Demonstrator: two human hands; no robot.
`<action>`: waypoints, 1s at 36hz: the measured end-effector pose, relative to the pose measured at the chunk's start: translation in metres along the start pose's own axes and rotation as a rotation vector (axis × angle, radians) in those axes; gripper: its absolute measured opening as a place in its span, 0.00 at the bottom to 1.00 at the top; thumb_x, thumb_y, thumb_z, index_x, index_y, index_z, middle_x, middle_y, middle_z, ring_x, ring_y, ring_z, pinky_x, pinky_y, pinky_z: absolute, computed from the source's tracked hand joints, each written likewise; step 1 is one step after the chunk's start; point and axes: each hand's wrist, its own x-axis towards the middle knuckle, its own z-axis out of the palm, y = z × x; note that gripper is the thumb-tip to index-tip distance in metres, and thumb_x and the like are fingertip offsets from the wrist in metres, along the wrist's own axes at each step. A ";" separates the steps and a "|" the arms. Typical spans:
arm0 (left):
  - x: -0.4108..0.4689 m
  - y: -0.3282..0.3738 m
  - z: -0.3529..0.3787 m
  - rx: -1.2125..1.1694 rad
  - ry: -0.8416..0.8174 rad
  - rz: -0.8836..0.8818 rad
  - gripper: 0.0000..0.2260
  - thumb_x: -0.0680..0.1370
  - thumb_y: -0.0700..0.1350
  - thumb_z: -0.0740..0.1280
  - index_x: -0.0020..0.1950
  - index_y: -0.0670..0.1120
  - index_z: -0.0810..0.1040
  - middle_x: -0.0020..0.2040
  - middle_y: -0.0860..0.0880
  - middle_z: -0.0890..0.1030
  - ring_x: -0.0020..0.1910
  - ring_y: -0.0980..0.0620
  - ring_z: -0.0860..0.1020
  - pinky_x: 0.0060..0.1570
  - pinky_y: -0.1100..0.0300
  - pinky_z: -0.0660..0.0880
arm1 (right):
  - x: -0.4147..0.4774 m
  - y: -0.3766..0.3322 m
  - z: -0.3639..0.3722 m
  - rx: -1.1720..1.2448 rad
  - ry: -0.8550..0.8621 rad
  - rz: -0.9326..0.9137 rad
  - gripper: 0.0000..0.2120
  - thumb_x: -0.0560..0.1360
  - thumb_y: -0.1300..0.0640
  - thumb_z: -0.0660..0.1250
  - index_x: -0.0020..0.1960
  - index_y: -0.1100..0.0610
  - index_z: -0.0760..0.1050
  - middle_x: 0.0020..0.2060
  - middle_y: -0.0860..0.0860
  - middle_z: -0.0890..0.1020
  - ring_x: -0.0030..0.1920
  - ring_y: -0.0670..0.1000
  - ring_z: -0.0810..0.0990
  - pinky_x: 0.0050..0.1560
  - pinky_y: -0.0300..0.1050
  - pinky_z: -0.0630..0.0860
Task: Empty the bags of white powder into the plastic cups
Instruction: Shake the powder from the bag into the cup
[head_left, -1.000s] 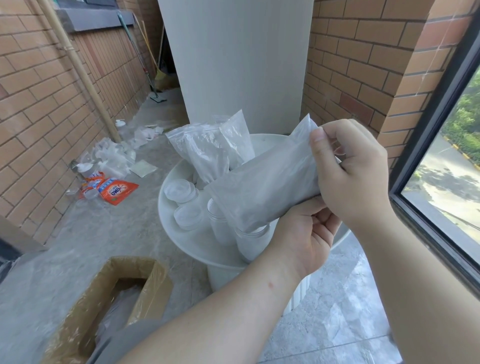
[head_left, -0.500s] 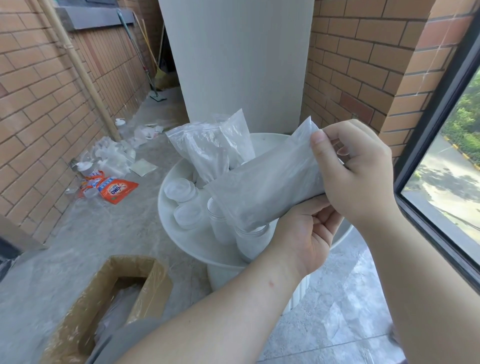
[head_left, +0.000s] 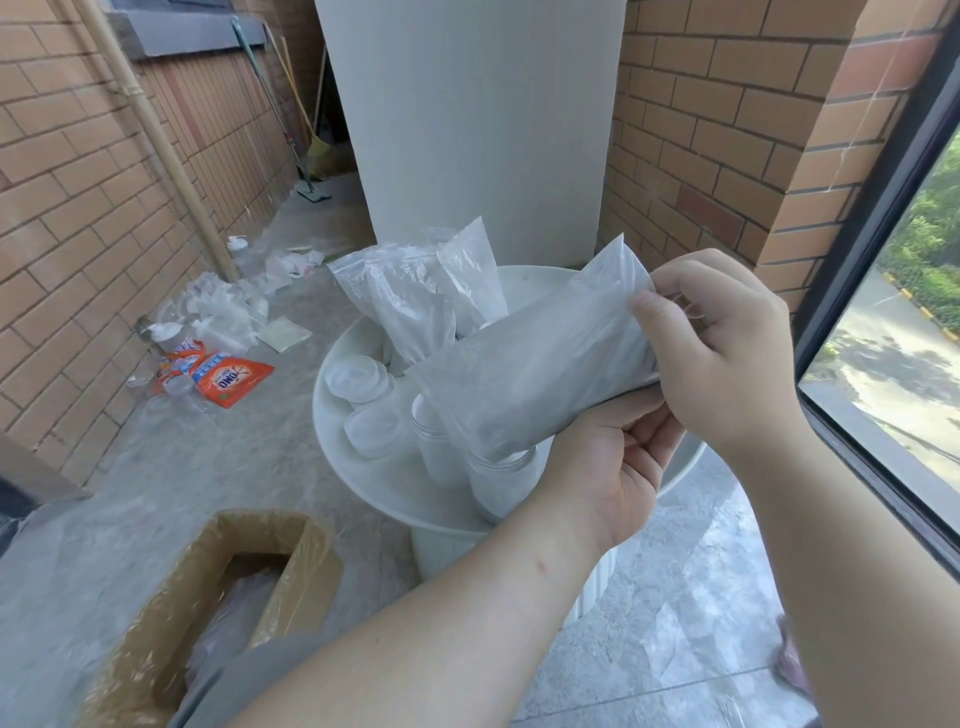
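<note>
Head view, pouring stage. The bag of white powder (head_left: 530, 384) is held aslant between both hands, its raised end at the right hand (head_left: 722, 353) and its low corner just over an open plastic cup (head_left: 501, 480) beside the left hand (head_left: 613, 467). The right hand pinches the raised end between thumb and fingers. The left hand's fingers curl under the bag's lower edge and grip it. This slope probably lets the powder slide toward the low corner, with the left hand steadying the aim. Whether that corner is open cannot be told. A second open cup (head_left: 431, 441) and two lidded cups (head_left: 358, 379) stand left of the left hand on the round white table (head_left: 343, 467). Further bags (head_left: 415, 301) stand upright beyond the hands, probably waiting their turn.
</note>
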 end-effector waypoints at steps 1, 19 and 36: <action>0.000 0.000 0.000 -0.003 0.000 -0.001 0.11 0.77 0.30 0.65 0.45 0.41 0.86 0.46 0.45 0.86 0.45 0.53 0.85 0.47 0.61 0.81 | 0.000 0.001 0.000 -0.002 0.001 -0.002 0.08 0.76 0.59 0.65 0.41 0.60 0.79 0.39 0.47 0.77 0.45 0.52 0.76 0.47 0.42 0.69; -0.002 0.001 0.004 0.020 -0.011 0.002 0.14 0.78 0.30 0.64 0.42 0.43 0.86 0.43 0.47 0.86 0.42 0.55 0.85 0.46 0.63 0.81 | -0.002 0.012 -0.001 -0.055 0.012 -0.064 0.08 0.78 0.60 0.67 0.41 0.60 0.79 0.39 0.51 0.78 0.42 0.54 0.76 0.46 0.45 0.72; -0.003 0.003 0.006 0.076 0.036 0.053 0.19 0.79 0.30 0.62 0.36 0.44 0.87 0.40 0.49 0.86 0.38 0.56 0.85 0.41 0.65 0.81 | 0.001 0.000 0.006 -0.082 0.041 -0.166 0.11 0.82 0.58 0.65 0.44 0.62 0.78 0.37 0.51 0.77 0.40 0.52 0.75 0.43 0.44 0.72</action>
